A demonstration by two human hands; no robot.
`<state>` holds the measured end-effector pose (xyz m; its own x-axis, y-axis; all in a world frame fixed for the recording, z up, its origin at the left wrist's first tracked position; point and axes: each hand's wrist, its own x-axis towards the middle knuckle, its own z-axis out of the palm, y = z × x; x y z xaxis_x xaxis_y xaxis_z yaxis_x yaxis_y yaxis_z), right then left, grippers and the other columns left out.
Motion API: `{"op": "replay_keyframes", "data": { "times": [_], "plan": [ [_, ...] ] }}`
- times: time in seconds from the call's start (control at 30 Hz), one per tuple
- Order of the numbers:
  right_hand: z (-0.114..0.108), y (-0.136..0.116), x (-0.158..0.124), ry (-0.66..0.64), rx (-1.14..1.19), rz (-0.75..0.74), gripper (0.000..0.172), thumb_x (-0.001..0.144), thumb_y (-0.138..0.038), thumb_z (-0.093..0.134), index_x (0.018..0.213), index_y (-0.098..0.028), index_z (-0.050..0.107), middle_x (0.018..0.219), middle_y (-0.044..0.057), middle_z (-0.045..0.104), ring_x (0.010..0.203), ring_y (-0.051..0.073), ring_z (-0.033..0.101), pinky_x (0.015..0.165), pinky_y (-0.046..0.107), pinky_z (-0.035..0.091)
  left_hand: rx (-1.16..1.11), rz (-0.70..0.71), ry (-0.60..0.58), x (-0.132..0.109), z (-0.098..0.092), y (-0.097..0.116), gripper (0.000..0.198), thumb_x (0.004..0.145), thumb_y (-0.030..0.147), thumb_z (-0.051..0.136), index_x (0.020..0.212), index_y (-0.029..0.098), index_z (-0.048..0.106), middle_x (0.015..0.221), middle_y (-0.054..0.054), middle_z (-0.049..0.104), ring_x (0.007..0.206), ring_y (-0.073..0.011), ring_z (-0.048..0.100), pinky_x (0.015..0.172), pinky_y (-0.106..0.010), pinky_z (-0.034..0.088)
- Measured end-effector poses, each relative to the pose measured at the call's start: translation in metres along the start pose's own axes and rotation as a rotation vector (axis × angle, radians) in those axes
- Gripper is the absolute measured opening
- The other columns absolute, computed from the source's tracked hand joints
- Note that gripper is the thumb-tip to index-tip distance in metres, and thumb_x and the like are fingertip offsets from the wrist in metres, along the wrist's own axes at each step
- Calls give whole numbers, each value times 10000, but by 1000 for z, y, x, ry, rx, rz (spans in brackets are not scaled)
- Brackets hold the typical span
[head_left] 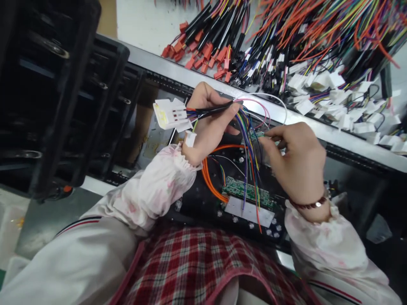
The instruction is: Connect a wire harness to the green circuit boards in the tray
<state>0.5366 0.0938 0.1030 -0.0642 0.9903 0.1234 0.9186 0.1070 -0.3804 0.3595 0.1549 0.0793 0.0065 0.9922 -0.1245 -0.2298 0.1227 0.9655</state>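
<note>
Closest in, there's a red plaid apron (190, 267) at 6 o'clock, with pink-flecked white oversleeves (155, 190) coming in from both sides. The left hand (208, 125) is curled around a black-sheathed wire bundle (213, 111), and a white multi-pin connector (170, 114) sticks out toward 9 o'clock. The right hand (295, 161), with a beaded bracelet (308, 205) on the wrist, sits around 3 o'clock, its fingertips (270, 132) pinching a small green piece (256, 134) that's too tiny to make out properly. Loose colored wires (251, 156) fan down between the hands over a black panel (229, 163), which carries a green circuit board (248, 191) and an orange wire loop (206, 178). Past that, a metal table edge (349, 135) runs across the view. Beyond it are heaps of wire harnesses (318, 42) around 1 o'clock, red connectors (203, 59) near 12 and white connectors (333, 84) near 2. Black crates (63, 106) fill 10 o'clock.
</note>
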Motion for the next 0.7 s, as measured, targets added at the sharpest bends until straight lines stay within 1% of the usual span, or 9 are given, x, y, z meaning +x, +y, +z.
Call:
{"op": "replay_keyframes", "data": {
  "times": [0.1,0.17,0.23,0.3,0.37,0.43,0.47,0.6,0.7],
  "plan": [
    [-12,2,-7,-97,29,-61,139,937,-296,601,851,-191,630,859,52,597,786,180,598,708,311,460,9,-24,4,0,1,0,367,860,117,733,803,251,396,841,14,728,678,-158,734,446,-232,603],
    [-25,13,-18,-132,7,-28,171,951,-321,569,850,-193,621,847,47,577,760,176,578,686,313,447,-10,-22,10,1,2,-2,368,859,130,729,806,256,388,835,17,727,675,-161,736,440,-232,605],
    [-39,27,-32,-145,-63,36,223,973,-370,526,864,-200,621,825,54,575,744,196,566,659,334,433,-38,-17,8,4,2,-5,381,846,148,744,803,261,383,812,19,717,657,-166,734,410,-228,594],
    [-51,37,-44,-101,-138,106,247,988,-389,497,870,-216,629,796,64,595,741,225,576,648,363,428,-67,2,-7,5,2,-8,394,826,165,774,811,265,393,785,26,694,637,-171,733,382,-227,582],
    [-55,41,-48,19,-178,160,223,995,-375,502,902,-242,655,829,83,653,800,255,617,694,396,453,-85,42,-21,6,3,-9,402,811,181,804,836,270,412,780,33,672,633,-178,735,382,-234,586],
    [-50,42,-45,127,-162,181,171,988,-340,532,956,-256,678,910,89,706,853,254,652,753,401,483,-76,76,-25,5,2,-10,406,809,206,821,863,273,424,803,31,667,652,-184,738,406,-244,599],
    [-44,44,-42,148,-138,185,150,977,-321,552,969,-249,684,928,82,720,842,240,661,758,391,494,-63,83,-25,5,2,-10,415,804,217,832,869,275,426,815,28,668,662,-186,736,418,-249,605],
    [-21,53,-38,121,-47,225,133,934,-296,606,939,-195,692,850,34,729,740,183,673,694,333,511,-28,114,-52,8,-2,-15,471,737,246,906,870,272,455,820,22,653,665,-184,705,455,-285,632],
    [-18,57,-43,184,-19,254,166,941,-324,608,956,-185,698,849,37,730,744,179,695,692,324,526,-73,176,-85,13,-4,-20,525,687,331,967,860,258,477,800,25,639,637,-171,671,419,-296,615]
  ]
}}
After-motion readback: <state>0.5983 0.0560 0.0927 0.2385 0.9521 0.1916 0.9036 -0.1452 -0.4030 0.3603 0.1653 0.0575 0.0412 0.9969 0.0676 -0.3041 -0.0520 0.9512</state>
